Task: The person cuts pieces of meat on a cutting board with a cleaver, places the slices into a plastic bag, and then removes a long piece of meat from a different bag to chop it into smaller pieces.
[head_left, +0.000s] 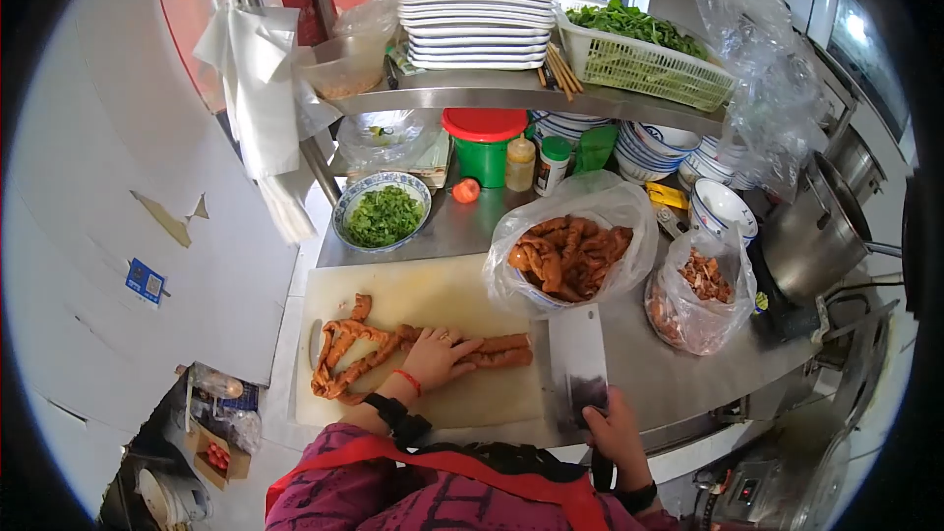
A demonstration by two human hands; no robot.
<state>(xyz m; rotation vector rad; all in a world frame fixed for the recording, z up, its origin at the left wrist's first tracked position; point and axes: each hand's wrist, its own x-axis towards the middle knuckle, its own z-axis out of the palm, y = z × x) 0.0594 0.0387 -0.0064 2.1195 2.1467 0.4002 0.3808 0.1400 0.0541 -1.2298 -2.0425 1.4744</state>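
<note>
A long piece of cooked brown intestine (501,350) lies across the white cutting board (492,401), its other end looped at the left. My left hand (438,359) lies over the straight part and holds it down, fingers curved round its top. In my right hand (619,428) is a cleaver (578,349), gripped by the handle. Its broad blade stands just right of the intestine's cut end, apart from it, at the board's right edge. Behind the board, a bag-lined bowl (528,285) holds more brown intestine.
A bowl of chopped greens (383,213) stands behind the board. At right are a bag of chopped meat (706,280), a white bowl (723,208) and a steel pot (811,236). Stacked plates (480,25) and a basket of greens (639,64) rest on the overhead shelf.
</note>
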